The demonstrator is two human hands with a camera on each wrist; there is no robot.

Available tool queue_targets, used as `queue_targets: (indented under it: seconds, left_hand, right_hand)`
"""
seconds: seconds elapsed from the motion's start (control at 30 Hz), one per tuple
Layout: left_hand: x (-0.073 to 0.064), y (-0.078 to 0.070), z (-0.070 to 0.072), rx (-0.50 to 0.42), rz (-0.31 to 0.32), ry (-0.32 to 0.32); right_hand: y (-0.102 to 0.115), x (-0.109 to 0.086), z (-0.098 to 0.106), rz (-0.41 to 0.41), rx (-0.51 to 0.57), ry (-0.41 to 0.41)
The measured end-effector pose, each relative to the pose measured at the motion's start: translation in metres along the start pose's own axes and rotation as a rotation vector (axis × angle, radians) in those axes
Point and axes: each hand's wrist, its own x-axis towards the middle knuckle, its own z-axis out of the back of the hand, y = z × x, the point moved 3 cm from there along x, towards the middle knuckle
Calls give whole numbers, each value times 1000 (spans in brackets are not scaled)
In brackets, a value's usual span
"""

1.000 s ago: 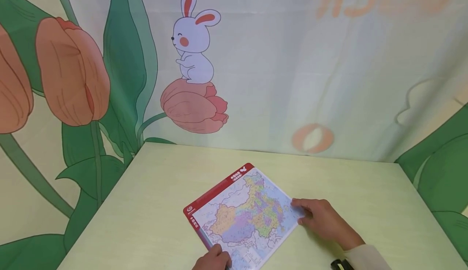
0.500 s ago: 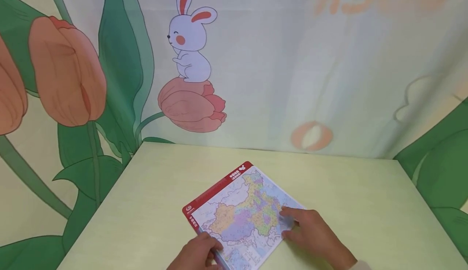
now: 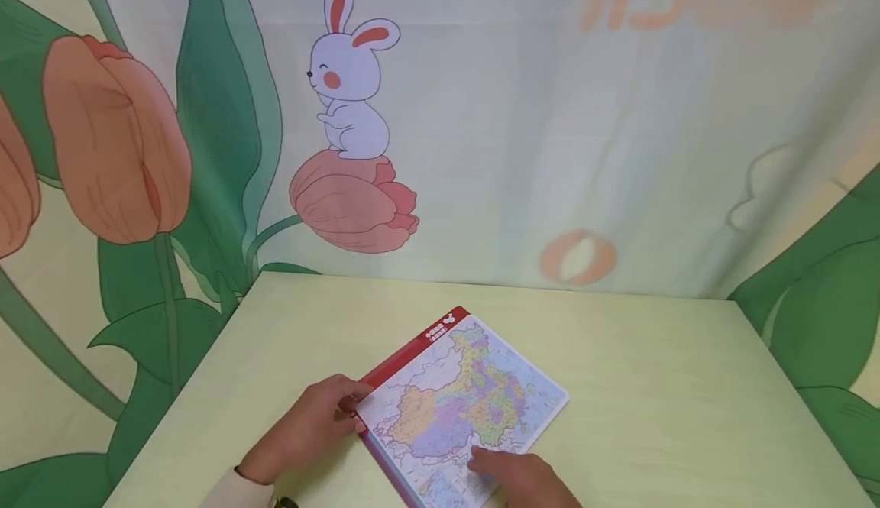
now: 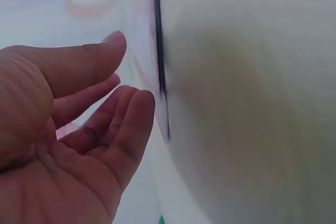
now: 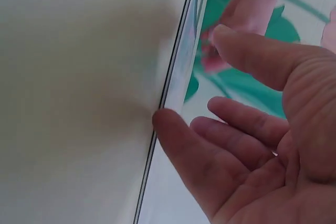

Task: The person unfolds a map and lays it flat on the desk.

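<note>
A thin map board (image 3: 481,416) with a red top border lies turned at an angle on the table (image 3: 653,386). At its left corner is my left hand (image 3: 312,428), with a fingertip and thumb right at the border. My right hand (image 3: 525,477) reaches in over the lower right edge, its index fingertip above the printed map. In the left wrist view, relaxed fingers (image 4: 137,114) curve beside the board's dark edge (image 4: 159,40), with a gap to the thumb. The right wrist view shows an index fingertip (image 5: 165,121) at the board's edge (image 5: 149,166), the other fingers loose.
Behind the table hangs a curtain (image 3: 495,149) printed with a rabbit (image 3: 354,95) and large tulips (image 3: 117,141). A dark band (image 3: 253,477) circles the left wrist by the pale sleeve (image 3: 234,493).
My left hand has moved up the board's left side to its corner. My right hand has slid from the right corner down and left to the lower edge. The board stays nearly in place.
</note>
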Motion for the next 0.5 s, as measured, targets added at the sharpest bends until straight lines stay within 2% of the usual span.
queue_targets:
  seconds: [0.1, 0.23, 0.37, 0.5]
  left_hand:
    - [11, 9, 7, 34, -2, -19]
    - [21, 17, 14, 99, 4, -19]
    - [27, 20, 17, 149, -1, 15]
    - [30, 21, 17, 149, -10, 39]
  right_hand:
    - [7, 3, -15, 26, -57, 32]
    - [19, 6, -27, 43, -71, 41]
    - [29, 7, -32, 63, -78, 19]
    - [37, 4, -36, 93, -91, -32]
